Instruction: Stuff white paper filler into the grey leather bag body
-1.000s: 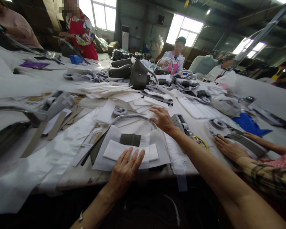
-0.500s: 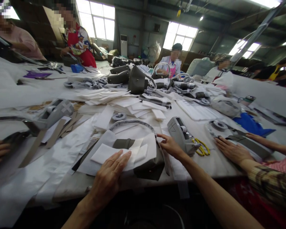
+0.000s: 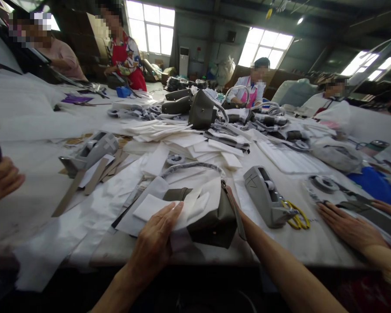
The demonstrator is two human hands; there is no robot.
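Note:
A dark grey-green handbag (image 3: pixel 217 226) lies near the table's front edge, its curved handle (image 3: pixel 195 165) wrapped in clear film and pointing away from me. White sheets (image 3: pixel 153 208) partly cover it. My left hand (image 3: pixel 156 234) rests on these sheets at the bag's near left, fingers stretched out and close together; its thumb is hidden. On the other side, my right hand (image 3: pixel 237 206) reaches behind the bag's right end, next to a hanging strap (image 3: pixel 236 211). The bag hides its fingers, so I cannot see their grip.
A grey tape dispenser (image 3: pixel 263 195) with yellow-handled scissors (image 3: pixel 298 215) stands to the right. Another dispenser (image 3: pixel 93 150) sits left among cardboard strips. White sheets and more bags (image 3: pixel 202 108) are heaped behind. Co-workers' hands work at left (image 3: pixel 3 178) and right (image 3: pixel 348 226).
My right hand has moved from the bag's upper right corner to behind its right end, where its fingers are now hidden. My left hand stays on the sheets. The view has shifted left.

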